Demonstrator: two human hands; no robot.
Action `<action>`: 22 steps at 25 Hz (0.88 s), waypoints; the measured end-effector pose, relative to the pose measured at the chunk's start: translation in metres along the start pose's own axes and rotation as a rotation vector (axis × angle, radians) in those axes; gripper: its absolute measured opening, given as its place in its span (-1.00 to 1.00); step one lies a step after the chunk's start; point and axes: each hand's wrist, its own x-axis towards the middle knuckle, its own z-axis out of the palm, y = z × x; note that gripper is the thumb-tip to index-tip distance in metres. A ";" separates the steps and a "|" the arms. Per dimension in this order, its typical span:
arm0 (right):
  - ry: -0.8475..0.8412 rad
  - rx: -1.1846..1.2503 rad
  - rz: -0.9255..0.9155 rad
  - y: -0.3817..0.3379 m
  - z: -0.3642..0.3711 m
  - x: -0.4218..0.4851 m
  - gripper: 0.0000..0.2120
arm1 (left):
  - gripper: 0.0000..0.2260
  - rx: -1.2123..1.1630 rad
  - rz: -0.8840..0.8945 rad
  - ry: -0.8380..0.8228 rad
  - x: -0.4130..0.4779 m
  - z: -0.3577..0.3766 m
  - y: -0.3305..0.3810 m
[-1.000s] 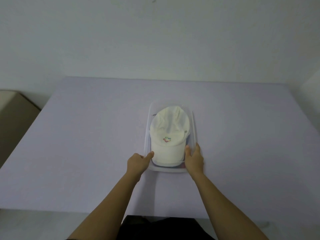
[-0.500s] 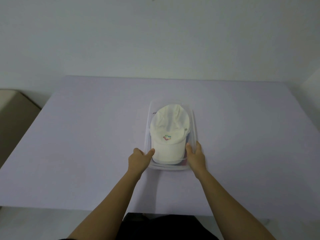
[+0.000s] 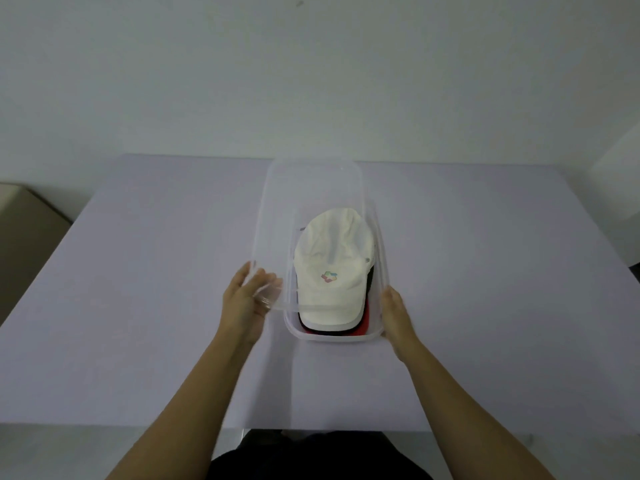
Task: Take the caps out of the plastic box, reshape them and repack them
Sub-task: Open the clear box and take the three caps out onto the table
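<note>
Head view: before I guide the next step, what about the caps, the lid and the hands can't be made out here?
- Cap count: the white cap covers the stack; only black and red edges peek out beneath.
- Clear lid: motion blur and transparency smear its near edge.
- Left hand: fingertips blurred behind the lid, grip unclear.
- Right hand: fingers hidden behind the plastic box.

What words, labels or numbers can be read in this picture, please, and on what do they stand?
None can be read.
White cap: a small multicoloured emblem on its front, with no letters that can be made out.
Clear lid and box: no print visible.
</note>
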 end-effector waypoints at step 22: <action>0.212 -0.357 -0.161 0.020 0.020 0.010 -0.55 | -0.39 1.290 0.017 0.169 0.082 -0.150 0.012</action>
